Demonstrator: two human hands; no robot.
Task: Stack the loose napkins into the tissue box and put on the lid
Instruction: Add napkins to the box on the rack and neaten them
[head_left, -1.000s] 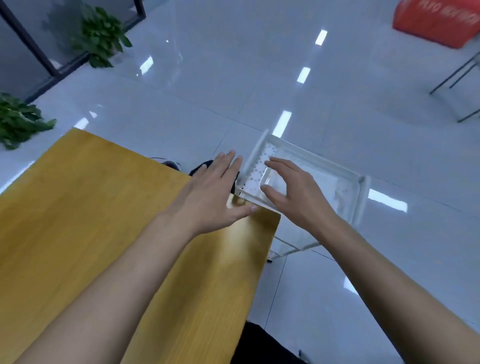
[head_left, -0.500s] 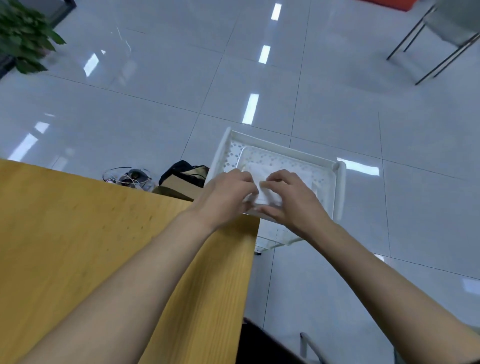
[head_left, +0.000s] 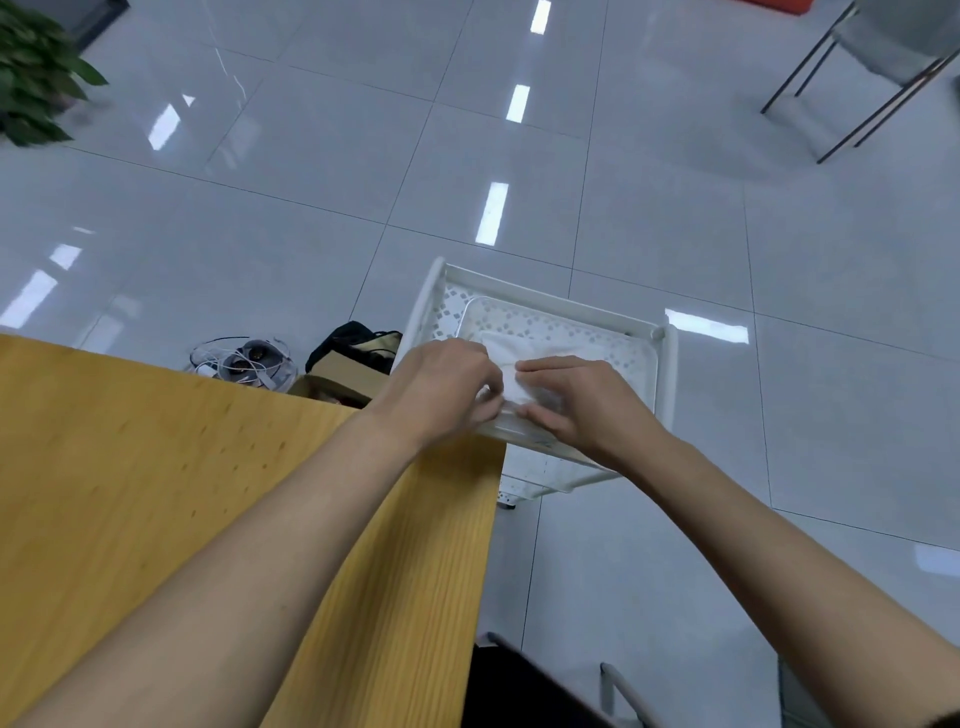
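A clear plastic tissue box (head_left: 480, 317) lies in the top tray of a white perforated cart (head_left: 550, 301) just past the table's far right corner. White napkins (head_left: 511, 347) show inside it. My left hand (head_left: 441, 387) has its fingers curled at the near left part of the box, pinching the napkins. My right hand (head_left: 582, 402) pinches the same white stack from the right, thumb under and fingers on top. Both hands hide the near side of the box. No lid can be made out.
The wooden table (head_left: 156, 493) fills the lower left. On the floor beyond it lie a tangle of cables (head_left: 239, 358), a black bag (head_left: 358, 338) and a cardboard box (head_left: 332, 382). A plant (head_left: 36, 73) stands far left, chair legs (head_left: 852, 88) far right.
Both hands went from spread flat over the cart's tray to curled together on the napkins in the box. The view has swung to the right and down.
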